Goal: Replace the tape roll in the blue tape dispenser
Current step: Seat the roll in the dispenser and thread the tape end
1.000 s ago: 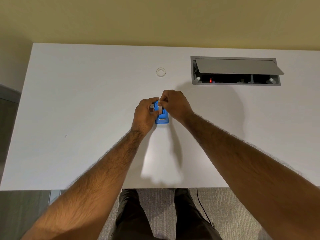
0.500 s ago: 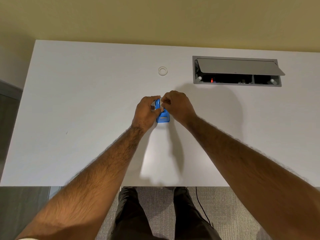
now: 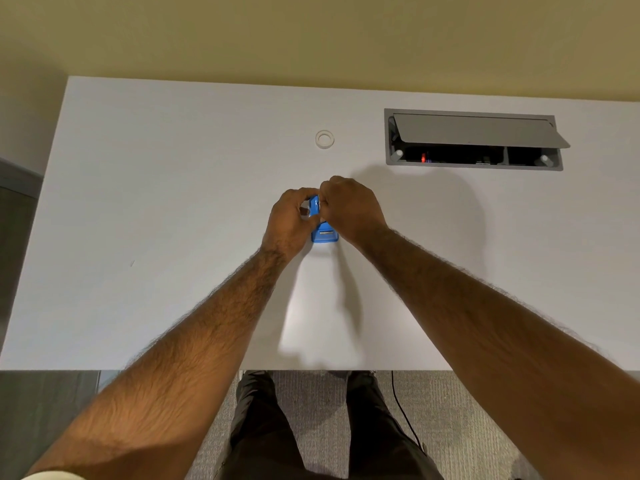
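Blue tape dispenser [image 3: 323,233] pinched between left hand [image 3: 291,221], right hand [image 3: 349,207] fingers (on desk [image 3: 173,202]).

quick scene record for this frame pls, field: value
surface: white desk
dispenser: blue tape dispenser, on the desk between both hands
left hand: gripping the dispenser's left side
right hand: fingers closed at the dispenser's top
spare roll: white tape roll, flat on the desk beyond the hands, untouched
cable box: far right, lid open
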Tool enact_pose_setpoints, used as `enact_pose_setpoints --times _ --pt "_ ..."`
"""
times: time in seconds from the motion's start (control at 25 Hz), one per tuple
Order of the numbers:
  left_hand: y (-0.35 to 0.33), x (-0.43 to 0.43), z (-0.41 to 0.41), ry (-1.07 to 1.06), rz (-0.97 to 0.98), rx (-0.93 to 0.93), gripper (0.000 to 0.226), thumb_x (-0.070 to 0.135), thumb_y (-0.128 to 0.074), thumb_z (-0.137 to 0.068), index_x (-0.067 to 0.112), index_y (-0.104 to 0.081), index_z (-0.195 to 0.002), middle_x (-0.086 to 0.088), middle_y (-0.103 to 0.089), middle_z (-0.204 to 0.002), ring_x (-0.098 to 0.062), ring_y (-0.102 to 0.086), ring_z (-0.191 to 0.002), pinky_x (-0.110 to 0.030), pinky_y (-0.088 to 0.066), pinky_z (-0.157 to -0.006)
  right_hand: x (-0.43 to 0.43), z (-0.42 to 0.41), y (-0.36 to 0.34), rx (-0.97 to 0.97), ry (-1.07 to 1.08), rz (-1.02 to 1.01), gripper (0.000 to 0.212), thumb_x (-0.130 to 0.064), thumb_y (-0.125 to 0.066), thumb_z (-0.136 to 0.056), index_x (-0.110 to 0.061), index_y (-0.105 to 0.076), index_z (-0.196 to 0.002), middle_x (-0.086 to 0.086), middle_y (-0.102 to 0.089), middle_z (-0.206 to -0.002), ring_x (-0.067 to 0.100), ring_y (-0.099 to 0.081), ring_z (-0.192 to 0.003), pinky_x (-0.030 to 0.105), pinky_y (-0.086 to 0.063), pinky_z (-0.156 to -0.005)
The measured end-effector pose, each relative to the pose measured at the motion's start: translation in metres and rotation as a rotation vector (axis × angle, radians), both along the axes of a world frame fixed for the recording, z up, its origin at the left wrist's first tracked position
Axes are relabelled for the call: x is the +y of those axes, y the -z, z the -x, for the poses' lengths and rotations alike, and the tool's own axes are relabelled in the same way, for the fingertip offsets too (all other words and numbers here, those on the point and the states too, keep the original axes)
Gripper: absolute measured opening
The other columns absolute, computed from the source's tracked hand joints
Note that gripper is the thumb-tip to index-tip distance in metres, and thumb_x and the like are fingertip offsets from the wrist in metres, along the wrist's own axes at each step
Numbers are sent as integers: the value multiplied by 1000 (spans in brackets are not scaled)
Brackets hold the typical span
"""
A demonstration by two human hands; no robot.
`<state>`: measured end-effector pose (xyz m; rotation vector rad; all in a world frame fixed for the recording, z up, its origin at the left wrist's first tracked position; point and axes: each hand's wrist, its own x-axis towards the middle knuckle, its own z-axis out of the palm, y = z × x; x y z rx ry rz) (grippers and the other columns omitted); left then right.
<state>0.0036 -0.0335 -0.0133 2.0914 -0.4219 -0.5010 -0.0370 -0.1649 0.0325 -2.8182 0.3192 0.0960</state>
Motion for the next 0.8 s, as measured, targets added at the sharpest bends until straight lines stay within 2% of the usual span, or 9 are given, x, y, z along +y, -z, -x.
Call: enact_pose_setpoints --times 0.16,0.36,0.48,0.6,0.72,0.8 --pt "-4 2 2 22 20 2 43 12 -73 -85 19 -66 -126 1 -65 -120 -14 -59 -105 -21 -51 -88 4 0 3 3 26 -13 9 -18 -62 -88 -10 -61 -87 2 -51 -76 17 -47 -68 30 -41 -61" --pt "-5 12 -1 66 14 7 51 -4 -48 -89 19 -64 -132 -1 -65 -131 -9 -55 -117 -16 -40 -99 4 4 3 -1 9 -84 14 -14 -54 -87 -16 -44 -76 2 -48 -75 18 -46 -68 31 -37 -61" --pt "-7 11 -2 43 32 18 43 0 -45 -94 18 -68 -127 -1 -68 -127 -9 -57 -114 -8 -37 -95 3 5 2 11 -11 -103 16 -13 -50 -89 -16 -41 -76 3 -48 -76 19 -47 -70 33 -40 -62" --pt "-7 6 -7 34 27 21 30 11 -52 -99 19 -71 -120 0 -71 -120 -14 -60 -112 -18 -42 -97 3 13 2 21 7 -121 14 -14 -47 -93 -13 -48 -79 7 -59 -84 23 -55 -78 35 -46 -67" --pt "-8 2 -10 -2 47 38 22 14 -59 -96 18 -74 -112 0 -73 -115 -16 -62 -110 -27 -46 -100 6 29 3 -29 257 -286 18 -15 -47 -94 -6 -62 -89 8 -66 -90 23 -60 -79 37 -51 -72" --pt "-9 1 -10 -24 51 50 21 14 -61 -94 20 -75 -108 1 -73 -113 -16 -63 -108 -29 -48 -100 14 35 2 -58 509 -458 17 -15 -51 -93 -5 -63 -87 8 -67 -85 20 -61 -73 31 -53 -67"
